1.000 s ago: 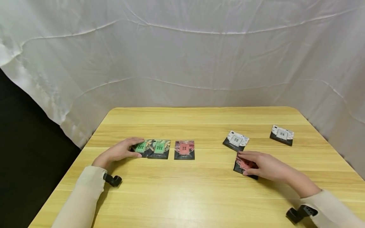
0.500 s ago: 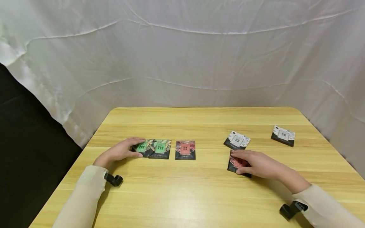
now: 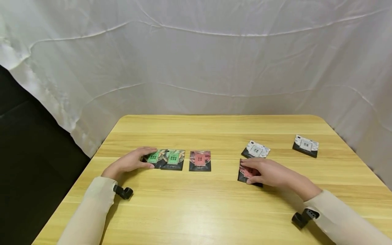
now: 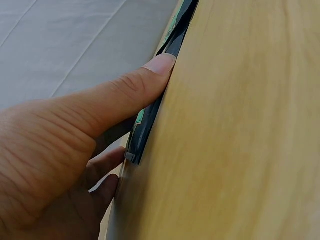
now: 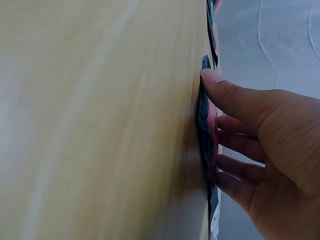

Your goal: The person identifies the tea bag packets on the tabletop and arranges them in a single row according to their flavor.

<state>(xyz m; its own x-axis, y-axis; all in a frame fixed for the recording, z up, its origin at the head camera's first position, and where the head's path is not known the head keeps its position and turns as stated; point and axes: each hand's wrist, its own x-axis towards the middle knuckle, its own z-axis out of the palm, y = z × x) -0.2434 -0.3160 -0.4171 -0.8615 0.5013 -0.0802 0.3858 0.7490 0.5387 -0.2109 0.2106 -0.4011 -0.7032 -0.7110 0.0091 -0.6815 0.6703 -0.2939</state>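
My left hand [image 3: 130, 161] rests at the left edge of a green-labelled black packet [image 3: 153, 157], its thumb pressing the near edge. A second green-labelled packet [image 3: 173, 159] overlaps it on the right. Beside that pair, a flat red-labelled packet [image 3: 200, 161] lies apart. Farther right, my right hand [image 3: 272, 171] holds another red-labelled packet [image 5: 212, 125] between thumb and fingertips, low over the table. In the right wrist view its thumb sits on the near edge. The hand hides part of this packet in the head view.
Just behind the right hand lies a white-and-black packet [image 3: 256, 149], turned at an angle. Another white-and-black packet [image 3: 306, 145] is at the far right of the wooden table [image 3: 190, 207]. A pale curtain [image 3: 196, 68] hangs behind the table.
My right hand has moved left with the red-labelled packet, closer to the other red one. The left hand and the remaining packets stay in place, apart from a slight view shift.
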